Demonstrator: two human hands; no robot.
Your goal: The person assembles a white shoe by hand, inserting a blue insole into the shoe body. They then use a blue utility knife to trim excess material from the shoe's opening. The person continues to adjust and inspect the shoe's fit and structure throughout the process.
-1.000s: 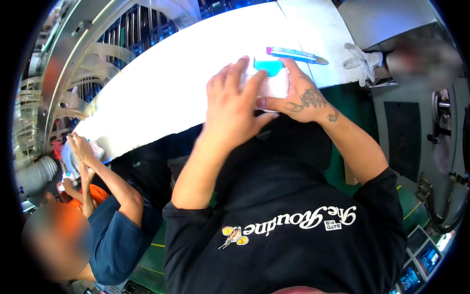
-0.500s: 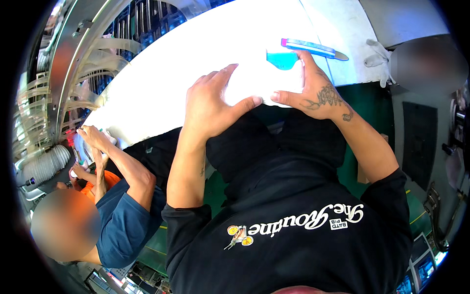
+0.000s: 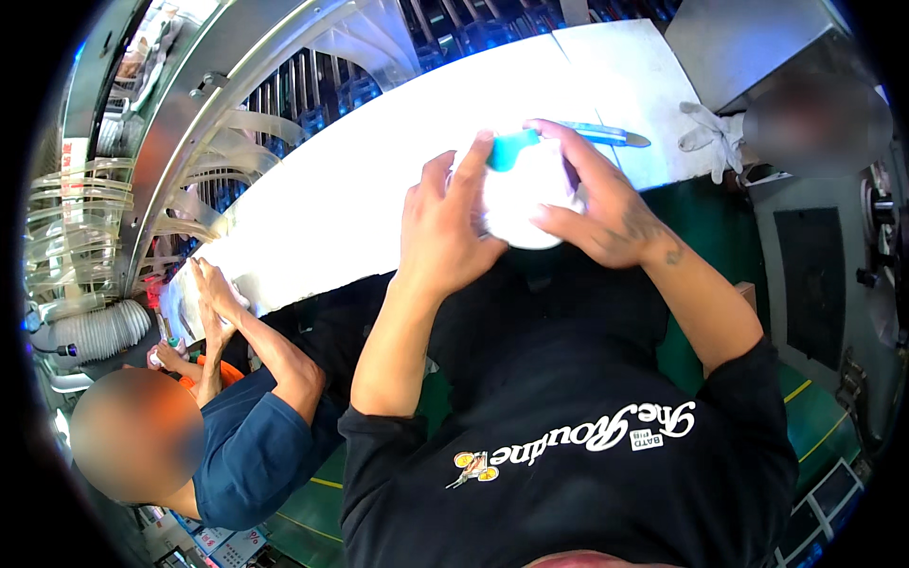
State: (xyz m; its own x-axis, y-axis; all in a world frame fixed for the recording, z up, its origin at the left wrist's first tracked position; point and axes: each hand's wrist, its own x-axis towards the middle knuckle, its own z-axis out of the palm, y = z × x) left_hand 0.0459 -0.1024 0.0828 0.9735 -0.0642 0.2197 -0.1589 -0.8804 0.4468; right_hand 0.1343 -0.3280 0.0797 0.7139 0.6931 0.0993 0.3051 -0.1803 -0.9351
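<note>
A white, rounded object (image 3: pixel 528 216) is held between my two hands just over the table's near edge. It is overexposed, so I cannot make out its kind. A teal patch (image 3: pixel 514 150) shows at its far side, between my fingertips. My left hand (image 3: pixel 443 225) is closed around its left side, the raised fingers near the teal patch. My right hand (image 3: pixel 606 213), blurred by motion, grips the right side with the thumb on the near face. Beyond the right fingers lies a knife (image 3: pixel 606 134) with a blue handle and a grey blade pointing right.
The white table (image 3: pixel 331 199) curves across in front of me. A white glove (image 3: pixel 710 137) hangs over its right end. On my left a person in a blue shirt (image 3: pixel 256 454) works with both hands at the table. Clear hoses (image 3: pixel 189 180) and metal machinery stand beyond.
Both hands have lifted the white object off the table and drawn it nearer me, turning it. My left fingers have moved up beside the teal patch. The view has shifted slightly.
</note>
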